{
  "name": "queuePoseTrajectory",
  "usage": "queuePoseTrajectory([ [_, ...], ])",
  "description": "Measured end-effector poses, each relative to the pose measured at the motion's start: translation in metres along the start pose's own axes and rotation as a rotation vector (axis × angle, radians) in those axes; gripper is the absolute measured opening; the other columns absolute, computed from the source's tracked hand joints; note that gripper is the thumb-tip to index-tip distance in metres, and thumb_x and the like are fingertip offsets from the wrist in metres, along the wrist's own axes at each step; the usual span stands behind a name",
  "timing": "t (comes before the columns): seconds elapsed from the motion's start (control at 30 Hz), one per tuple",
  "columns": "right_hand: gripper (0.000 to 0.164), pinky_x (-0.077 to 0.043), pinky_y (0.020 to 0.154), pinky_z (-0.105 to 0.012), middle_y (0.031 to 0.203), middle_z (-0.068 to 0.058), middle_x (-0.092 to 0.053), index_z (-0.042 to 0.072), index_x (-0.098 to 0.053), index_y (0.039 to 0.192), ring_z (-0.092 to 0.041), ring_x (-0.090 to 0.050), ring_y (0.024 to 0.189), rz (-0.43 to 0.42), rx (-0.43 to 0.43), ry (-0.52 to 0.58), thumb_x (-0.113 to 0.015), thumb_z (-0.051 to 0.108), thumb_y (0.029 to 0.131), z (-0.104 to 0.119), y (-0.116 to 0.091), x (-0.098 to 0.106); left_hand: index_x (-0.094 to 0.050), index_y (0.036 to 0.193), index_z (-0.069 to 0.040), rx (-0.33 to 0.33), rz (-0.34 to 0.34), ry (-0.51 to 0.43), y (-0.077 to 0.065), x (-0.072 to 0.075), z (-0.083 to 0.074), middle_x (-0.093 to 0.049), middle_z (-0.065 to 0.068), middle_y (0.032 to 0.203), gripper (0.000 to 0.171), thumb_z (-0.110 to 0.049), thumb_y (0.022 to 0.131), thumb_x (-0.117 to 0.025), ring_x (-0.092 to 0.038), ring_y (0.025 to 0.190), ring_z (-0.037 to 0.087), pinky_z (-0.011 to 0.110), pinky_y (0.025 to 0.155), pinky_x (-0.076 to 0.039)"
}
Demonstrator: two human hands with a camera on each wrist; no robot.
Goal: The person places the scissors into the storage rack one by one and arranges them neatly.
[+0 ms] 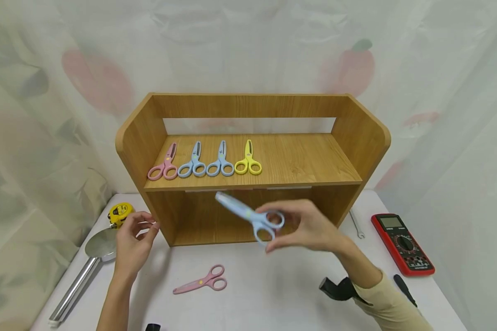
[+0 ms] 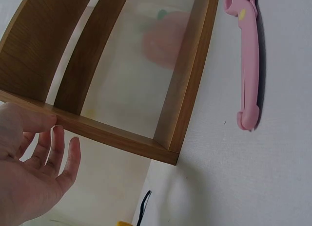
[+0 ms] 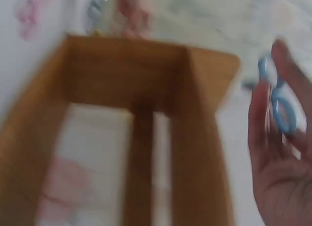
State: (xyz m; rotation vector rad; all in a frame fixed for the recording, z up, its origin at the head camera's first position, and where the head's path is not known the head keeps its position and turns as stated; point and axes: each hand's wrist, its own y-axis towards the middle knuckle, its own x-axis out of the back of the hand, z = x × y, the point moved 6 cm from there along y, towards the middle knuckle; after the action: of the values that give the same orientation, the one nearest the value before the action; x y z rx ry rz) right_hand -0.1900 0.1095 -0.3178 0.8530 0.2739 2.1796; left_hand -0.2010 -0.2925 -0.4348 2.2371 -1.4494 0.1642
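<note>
Pinched by its handle rings between my right thumb and fingers, a pair of light blue scissors (image 1: 238, 207) hangs in the air before the lower compartment of a wooden shelf (image 1: 306, 156). My right hand (image 1: 308, 225) is blurred in the right wrist view, where the blue handle rings (image 3: 285, 114) show. My left hand (image 1: 133, 246), fingers loosely bent, touches the shelf's left side edge with a fingertip. On the upper board stand in a row pink scissors (image 1: 165, 166), two blue pairs (image 1: 195, 158) and yellow scissors (image 1: 248, 158). Pink scissors (image 1: 195, 284) lie on the table.
Left of the shelf are a yellow tape measure (image 1: 120, 212) and a metal strainer-like tool with a long handle (image 1: 76, 287). To the right lie a wrench (image 1: 356, 224), a red multimeter (image 1: 403, 246) and a black-handled tool (image 1: 403, 288). A pale printed curtain hangs behind.
</note>
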Motion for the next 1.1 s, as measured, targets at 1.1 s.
queuePoseTrajectory([
  [1.1,0.045,-0.055,0.086,-0.023,0.113,-0.015,-0.078,0.001,-0.075,0.124,-0.026,-0.072,0.100,-0.362,-0.381,-0.446,-0.090,0.026,0.090,-0.032,0.050,0.094,-0.061,0.126,-0.002,0.008,0.008,0.019,0.000,0.000,0.000,-0.061,-0.013,0.108,0.033,0.003,0.097,-0.076,-0.064,0.094,-0.003,0.009,0.078,-0.052],
])
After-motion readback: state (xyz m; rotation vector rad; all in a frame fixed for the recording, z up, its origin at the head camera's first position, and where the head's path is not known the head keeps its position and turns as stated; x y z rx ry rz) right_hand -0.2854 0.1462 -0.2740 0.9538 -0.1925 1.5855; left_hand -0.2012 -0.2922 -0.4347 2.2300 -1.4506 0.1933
